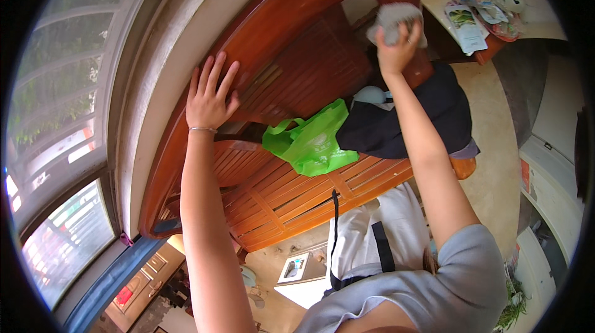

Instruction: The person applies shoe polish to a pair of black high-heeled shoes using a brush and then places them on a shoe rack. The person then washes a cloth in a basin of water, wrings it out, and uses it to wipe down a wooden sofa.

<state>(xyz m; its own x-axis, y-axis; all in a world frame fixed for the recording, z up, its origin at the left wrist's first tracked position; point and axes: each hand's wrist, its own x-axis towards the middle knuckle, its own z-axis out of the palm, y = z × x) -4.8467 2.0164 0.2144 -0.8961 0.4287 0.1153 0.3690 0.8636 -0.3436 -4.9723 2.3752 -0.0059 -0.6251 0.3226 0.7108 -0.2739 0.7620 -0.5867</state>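
Note:
My right hand (399, 49) presses a grey-white cloth (395, 21) onto the curved end of the wooden bench's backrest, at the upper right. The cloth is slightly blurred. My left hand (211, 93) lies flat, fingers spread, on the polished top rail of the reddish-brown wooden bench (279, 12); nothing is in it, and a thin bracelet circles the wrist. Between and below the hands, a green carry bag (316, 140) and a black garment (376, 131) lie on the slatted seat. A pale rounded item partly shows beside the garment.
A barred window (65, 68) and its sill run along the left. At the upper right a side table (497, 52) holds plastic packets and a white pouch (467, 28). An open white box (302, 272) stands on the floor below the seat. A green plant (511, 303) shows lower right.

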